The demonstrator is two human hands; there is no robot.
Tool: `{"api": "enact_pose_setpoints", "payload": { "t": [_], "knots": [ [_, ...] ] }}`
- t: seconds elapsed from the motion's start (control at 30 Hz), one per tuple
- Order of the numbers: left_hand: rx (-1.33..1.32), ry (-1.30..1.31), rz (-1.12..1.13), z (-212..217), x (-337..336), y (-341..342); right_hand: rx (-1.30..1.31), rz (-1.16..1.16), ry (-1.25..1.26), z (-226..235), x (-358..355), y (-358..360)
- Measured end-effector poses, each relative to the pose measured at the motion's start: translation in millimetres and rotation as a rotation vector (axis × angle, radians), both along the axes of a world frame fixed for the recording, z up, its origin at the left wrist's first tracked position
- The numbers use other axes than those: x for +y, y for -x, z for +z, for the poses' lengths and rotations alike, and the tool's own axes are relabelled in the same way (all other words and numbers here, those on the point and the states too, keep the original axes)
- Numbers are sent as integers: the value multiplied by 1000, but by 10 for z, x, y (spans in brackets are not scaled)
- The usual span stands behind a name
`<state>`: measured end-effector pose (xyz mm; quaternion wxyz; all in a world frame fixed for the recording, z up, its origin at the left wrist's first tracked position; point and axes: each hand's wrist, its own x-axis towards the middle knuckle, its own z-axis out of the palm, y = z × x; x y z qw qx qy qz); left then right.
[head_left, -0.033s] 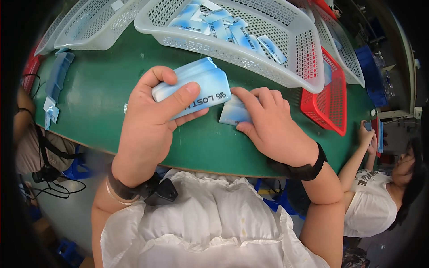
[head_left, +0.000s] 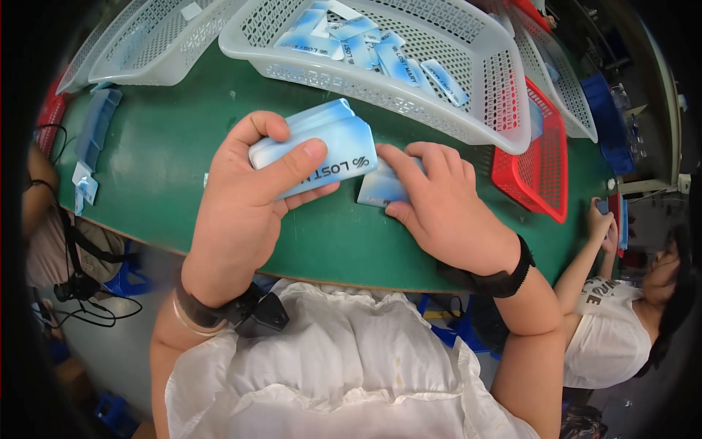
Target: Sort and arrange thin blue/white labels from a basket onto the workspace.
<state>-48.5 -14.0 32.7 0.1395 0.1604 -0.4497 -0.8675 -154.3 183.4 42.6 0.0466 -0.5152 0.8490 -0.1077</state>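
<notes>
Between the thumb and fingers of my left hand [head_left: 245, 179] is a small stack of flat blue-and-white panels [head_left: 342, 139] with rounded corners and dark lettering. The panels are slightly fanned at their far edge. To the right, my right hand [head_left: 450, 201] curls over another blue-and-white panel [head_left: 375, 188], low over the green table. Its thumb is at the near edge and its fingers cover the far part. Whether more panels lie under that hand is hidden. The left-hand stack comes close to the fingertips of my right hand.
A white perforated basket [head_left: 365, 86] beyond my hands holds several similar panels [head_left: 398, 62]. A red basket [head_left: 537, 179] stands at the right, another white basket [head_left: 139, 69] at far left. A blue translucent strip [head_left: 97, 128] lies on the green table [head_left: 172, 175]. A co-worker [head_left: 614, 322] sits at the right.
The stack in my left hand has dipped very slightly at its far edge. Both hands keep their grip and stay almost in place.
</notes>
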Motion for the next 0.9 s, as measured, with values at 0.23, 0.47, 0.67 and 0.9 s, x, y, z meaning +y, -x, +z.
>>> {"api": "enact_pose_setpoints", "payload": {
  "t": [0.23, 0.47, 0.67, 0.9],
  "knots": [
    [-114, -107, -190, 18, -9, 73, -91, 17, 20, -40, 39, 131],
    [-131, -76, -207, -17, 120, 172, -422, -240, 389, 49, 113, 248],
    [-128, 66, -315, -28, 256, 253, -728, -246, 586, 43, 51, 206],
    [-158, 10, -273, -1, 303, 287, -972, -377, 837, 7, 102, 210]
  ]
}}
